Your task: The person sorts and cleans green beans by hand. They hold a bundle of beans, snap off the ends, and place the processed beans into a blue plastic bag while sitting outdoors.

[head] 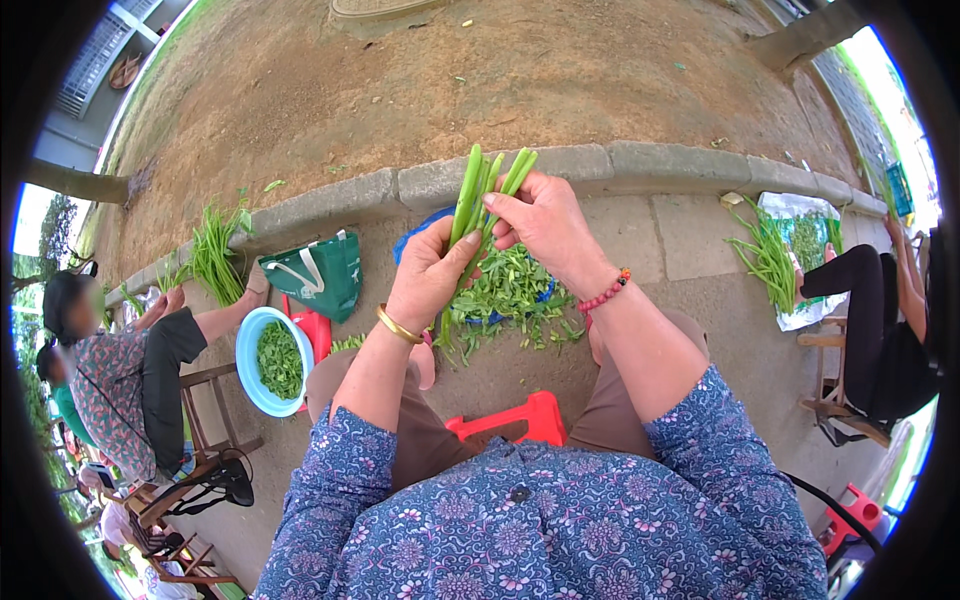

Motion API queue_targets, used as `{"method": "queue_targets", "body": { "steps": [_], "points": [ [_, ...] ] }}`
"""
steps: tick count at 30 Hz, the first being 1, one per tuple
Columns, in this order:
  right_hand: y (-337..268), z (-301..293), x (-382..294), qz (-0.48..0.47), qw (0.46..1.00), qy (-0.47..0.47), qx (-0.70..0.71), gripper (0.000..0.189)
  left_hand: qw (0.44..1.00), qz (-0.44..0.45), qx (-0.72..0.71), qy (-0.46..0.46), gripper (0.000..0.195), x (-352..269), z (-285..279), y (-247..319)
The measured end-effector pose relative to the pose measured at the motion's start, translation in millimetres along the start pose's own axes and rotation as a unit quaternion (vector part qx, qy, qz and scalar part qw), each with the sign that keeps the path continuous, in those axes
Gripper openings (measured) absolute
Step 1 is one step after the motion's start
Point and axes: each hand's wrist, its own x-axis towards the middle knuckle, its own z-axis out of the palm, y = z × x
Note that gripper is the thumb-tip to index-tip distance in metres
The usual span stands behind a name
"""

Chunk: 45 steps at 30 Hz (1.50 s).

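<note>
A small bundle of green leafy-vegetable stems (468, 191) stands upright in my left hand (431, 274), which wears a gold bangle; the lower ends hang below that hand. My right hand (541, 217), with a red bead bracelet, pinches several stems (517, 171) at the bundle's right side. The two hands are close together. Beneath them, a heap of picked green leaves and cut pieces (514, 289) lies on blue material, partly hidden by my hands and spilling onto the pavement. Cut ends of the stems point up, away from me.
A light-blue basin (275, 405) of greens, a green bag (341, 289) and long stems (217, 259) are at left. A stone kerb (660, 169) runs ahead. Red plastic stool (546, 420) shows between my knees. People sit on both sides; more stems (772, 262) lie at right.
</note>
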Motion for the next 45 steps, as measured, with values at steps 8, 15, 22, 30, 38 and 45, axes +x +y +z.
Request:
{"method": "queue_targets", "body": {
  "steps": [8, 15, 22, 30, 38, 45],
  "points": [
    [6.3, -1.0, 1.9, 0.024, 0.999, -0.037, 0.027, 0.015, 0.999, -0.014, -0.030, -0.010, 0.023, -0.7, 2.7, 5.3],
    [-4.7, -2.4, -1.0, -0.001, 0.997, -0.067, -0.036, 0.020, 0.995, -0.034, -0.082, -0.045, 0.019, -1.3, -0.2, 7.3],
    [0.4, -3.0, 1.5, 0.040, 0.973, -0.195, 0.117, 0.037, 0.970, -0.026, -0.189, -0.150, 0.016, -5.4, -1.1, 9.3],
    [4.1, -2.1, 0.7, 0.043, 0.979, -0.172, 0.098, 0.038, 0.964, -0.124, -0.166, -0.167, 0.022, -9.9, -0.8, 13.7],
    [-1.5, -21.5, 15.9, 0.020, 0.970, -0.064, 0.234, 0.034, 0.972, -0.146, 0.007, -0.186, 0.029, -9.5, -2.5, 11.0],
    [-9.5, -30.8, 13.9, 0.014, 0.963, -0.053, 0.263, 0.032, 0.973, -0.125, -0.035, -0.193, 0.032, -12.0, -2.4, 12.7]
  ]
}}
